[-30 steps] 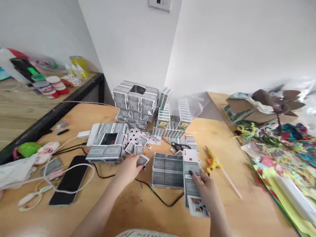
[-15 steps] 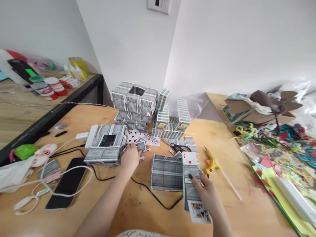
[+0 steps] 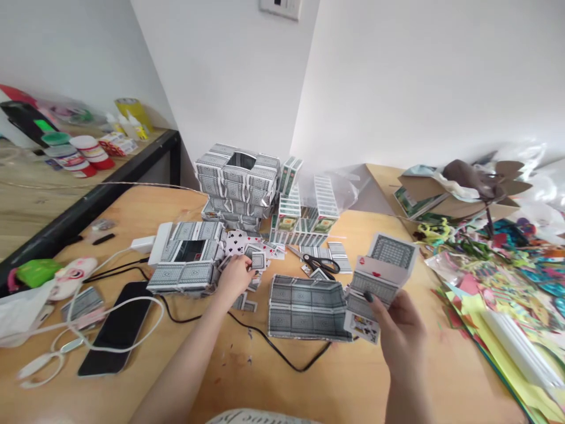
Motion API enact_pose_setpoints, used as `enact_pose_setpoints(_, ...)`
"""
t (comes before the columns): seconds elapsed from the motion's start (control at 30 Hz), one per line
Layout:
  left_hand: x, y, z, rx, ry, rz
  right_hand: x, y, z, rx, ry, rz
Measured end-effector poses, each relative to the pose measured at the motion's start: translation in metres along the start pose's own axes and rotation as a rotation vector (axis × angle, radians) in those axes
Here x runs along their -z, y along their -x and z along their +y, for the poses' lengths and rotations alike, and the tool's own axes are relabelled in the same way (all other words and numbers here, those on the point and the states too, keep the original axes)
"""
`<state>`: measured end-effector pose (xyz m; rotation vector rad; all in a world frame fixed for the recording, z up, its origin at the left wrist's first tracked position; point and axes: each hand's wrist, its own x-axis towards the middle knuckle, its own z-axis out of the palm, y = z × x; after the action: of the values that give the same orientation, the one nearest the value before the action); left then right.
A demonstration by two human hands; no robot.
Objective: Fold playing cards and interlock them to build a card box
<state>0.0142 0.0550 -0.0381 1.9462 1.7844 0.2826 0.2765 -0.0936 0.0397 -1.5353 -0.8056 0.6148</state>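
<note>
My right hand (image 3: 404, 330) is closed on a panel of joined playing cards (image 3: 375, 287), lifted off the table, with an ace of hearts and a king showing among the patterned backs. Left of it stands an open tray-like box made of playing cards (image 3: 304, 309). My left hand (image 3: 235, 278) reaches into a loose pile of cards (image 3: 236, 240). Its fingers pinch a small patterned card (image 3: 258, 261). Beside that hand lies a frame-shaped card block (image 3: 189, 256) with a square opening.
Behind stand a tall card-covered structure (image 3: 238, 182) and stacked card boxes (image 3: 324, 200). Black-handled scissors (image 3: 320, 263) lie past the tray-like box. A black cable (image 3: 282, 353) crosses the table in front. A phone (image 3: 117, 330) sits left, craft scraps (image 3: 503, 265) right.
My right hand has lifted the card panel up and to the right, and its top card now bends back. My left hand shifts slightly in the pile, with a small card now showing at its fingertips.
</note>
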Motion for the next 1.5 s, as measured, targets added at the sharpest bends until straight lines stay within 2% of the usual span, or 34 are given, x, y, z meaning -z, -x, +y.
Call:
enact_pose_setpoints(0.07,0.007,0.008,0.0,-0.046,0.035,0.056,-0.015,-0.003,0.001,0.069,0.029,-0.086)
enact_pose_setpoints(0.17,0.018,0.027,-0.002,-0.106,0.02,0.097,-0.035,-0.004,0.008,0.104,0.311,-0.366)
enact_pose_setpoints(0.27,0.022,0.045,-0.008,-0.075,-0.09,-0.043,-0.042,-0.004,0.014,0.131,0.602,-0.572)
enact_pose_setpoints(0.37,0.018,0.054,-0.012,-0.031,-0.185,-0.174,-0.041,-0.006,0.017,0.156,0.811,-0.625)
enact_pose_setpoints(0.47,0.015,0.051,-0.012,-0.013,-0.231,-0.207,-0.035,-0.007,0.02,0.145,0.907,-0.645)
enact_pose_setpoints(0.6,0.022,0.042,-0.012,-0.057,-0.198,-0.216,-0.023,-0.009,0.022,0.083,0.799,-0.669)
enact_pose_setpoints(0.67,0.028,0.04,-0.011,-0.103,-0.097,-0.198,-0.018,-0.01,0.018,0.09,0.726,-0.552)
enact_pose_setpoints(0.73,0.035,0.039,-0.007,-0.108,0.084,-0.177,-0.021,-0.011,0.008,0.121,0.683,-0.362)
enact_pose_setpoints(0.8,0.039,0.042,0.001,-0.072,0.333,-0.18,-0.034,-0.008,-0.004,0.146,0.633,-0.236)
enact_pose_setpoints(0.83,0.039,0.043,0.006,-0.055,0.469,-0.198,-0.044,-0.004,-0.01,0.142,0.579,-0.239)
enact_pose_setpoints(0.93,0.038,0.048,0.018,-0.077,0.782,-0.28,-0.084,0.011,-0.02,0.148,0.463,-0.337)
enact_pose_setpoints(1.0,0.035,0.049,0.021,-0.131,0.846,-0.302,-0.109,0.02,-0.018,0.182,0.42,-0.444)
enact_pose_setpoints(1.1,0.028,0.046,0.014,-0.144,0.769,-0.253,-0.129,0.027,-0.01,0.155,0.387,-0.505)
enact_pose_setpoints(1.27,0.003,0.034,-0.008,-0.06,0.294,0.086,-0.123,0.024,0.004,0.074,0.302,-0.385)
enact_pose_setpoints(1.37,-0.014,0.028,-0.011,-0.038,0.198,0.022,-0.12,0.024,0.008,-0.007,0.158,-0.365)
enact_pose_setpoints(1.5,-0.021,0.024,-0.009,-0.037,0.2,-0.078,-0.122,0.031,0.009,-0.159,0.037,-0.438)
